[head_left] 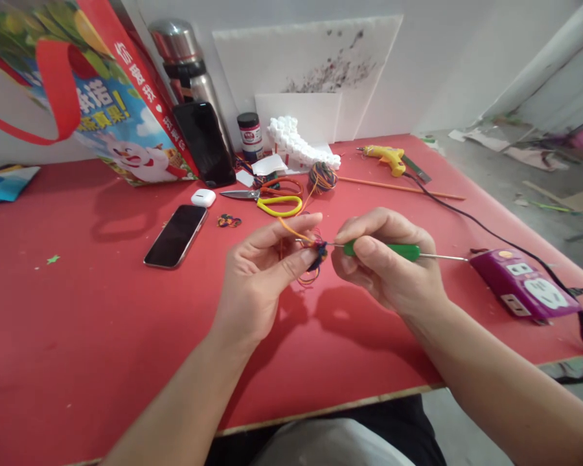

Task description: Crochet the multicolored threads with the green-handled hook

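Observation:
Above the red table [78, 336], my left hand [262, 272] pinches a small multicoloured yarn piece [315, 255] between thumb and fingers. An orange strand runs from it back to a yarn ball [322, 176]. My right hand [388, 265] grips a green-handled crochet hook [393, 250], its metal tip pushed into the yarn piece. The hook's metal tail sticks out to the right of the hand.
A dark phone [175, 235], a white earbud case [203, 197], scissors [267, 197] and a yarn scrap [228, 221] lie behind my hands. A purple power strip [525, 285] with a black cable sits right. A glue gun [386, 157], flask [187, 65] and printed bag [92, 97] stand further back.

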Demonstrator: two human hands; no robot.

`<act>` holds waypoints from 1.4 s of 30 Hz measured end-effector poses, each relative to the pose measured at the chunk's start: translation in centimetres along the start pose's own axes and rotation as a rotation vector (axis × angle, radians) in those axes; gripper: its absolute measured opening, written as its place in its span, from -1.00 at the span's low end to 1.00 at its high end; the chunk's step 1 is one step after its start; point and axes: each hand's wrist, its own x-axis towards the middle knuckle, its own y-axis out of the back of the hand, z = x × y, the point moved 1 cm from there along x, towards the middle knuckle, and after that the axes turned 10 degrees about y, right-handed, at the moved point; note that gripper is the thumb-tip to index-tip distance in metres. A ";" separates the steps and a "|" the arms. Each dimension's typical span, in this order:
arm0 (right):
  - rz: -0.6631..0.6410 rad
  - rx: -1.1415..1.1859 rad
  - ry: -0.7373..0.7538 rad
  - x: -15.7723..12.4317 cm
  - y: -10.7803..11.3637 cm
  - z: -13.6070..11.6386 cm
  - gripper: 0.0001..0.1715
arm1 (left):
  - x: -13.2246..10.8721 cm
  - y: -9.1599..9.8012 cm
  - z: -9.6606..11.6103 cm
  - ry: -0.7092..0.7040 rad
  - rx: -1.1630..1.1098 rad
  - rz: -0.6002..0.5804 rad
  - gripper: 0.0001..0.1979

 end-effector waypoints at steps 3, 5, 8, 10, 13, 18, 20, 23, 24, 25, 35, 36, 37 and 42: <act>0.021 0.011 -0.035 0.1 -0.1 0.2 -0.79 | 0.0 0.0 0.0 -0.031 0.011 -0.004 -0.73; 0.023 0.029 -0.055 0.1 -0.1 0.2 -0.79 | 0.1 0.0 0.0 -0.033 0.010 0.003 -0.74; 0.019 0.048 -0.080 0.1 0.1 0.3 -0.80 | 0.3 0.1 0.1 -0.012 -0.013 0.018 -0.74; -0.009 0.056 -0.077 0.1 0.2 0.4 -0.82 | 0.4 0.2 0.2 0.004 -0.025 0.015 -0.73; -0.116 0.079 -0.027 0.2 0.4 0.4 -0.86 | 0.4 0.2 0.4 0.014 -0.030 -0.010 -0.68; -0.191 0.004 0.098 0.0 0.5 0.3 -0.84 | 0.4 -0.1 0.5 0.072 -0.050 -0.045 -0.58; -0.125 -0.034 0.129 -0.3 0.3 0.4 -0.85 | 0.4 -0.3 0.3 0.087 -0.074 -0.022 -0.57; 0.016 -0.113 0.168 -0.6 -0.1 0.9 -0.87 | 0.4 -0.5 0.1 0.086 -0.107 0.031 -0.58; 0.045 -0.142 0.178 -0.7 -0.3 1.0 -0.86 | 0.4 -0.5 0.0 0.079 -0.110 0.046 -0.60; 0.062 -0.163 0.180 -0.8 -0.4 1.2 -0.85 | 0.3 -0.4 0.0 0.070 -0.109 0.056 -0.61; -0.190 -0.094 0.157 -0.3 0.2 0.7 -0.88 | 0.2 -0.2 0.2 0.004 -0.019 0.069 -0.59; -0.170 -0.094 0.163 -0.3 0.2 0.7 -0.88 | 0.2 -0.2 0.2 0.007 -0.009 0.066 -0.61; -0.133 -0.094 0.167 -0.4 0.2 0.7 -0.89 | 0.2 -0.3 0.1 0.013 -0.006 0.065 -0.62; 0.067 -0.066 0.087 -0.8 -0.4 1.3 -0.86 | 0.2 -0.4 -0.1 0.014 -0.046 0.096 -0.57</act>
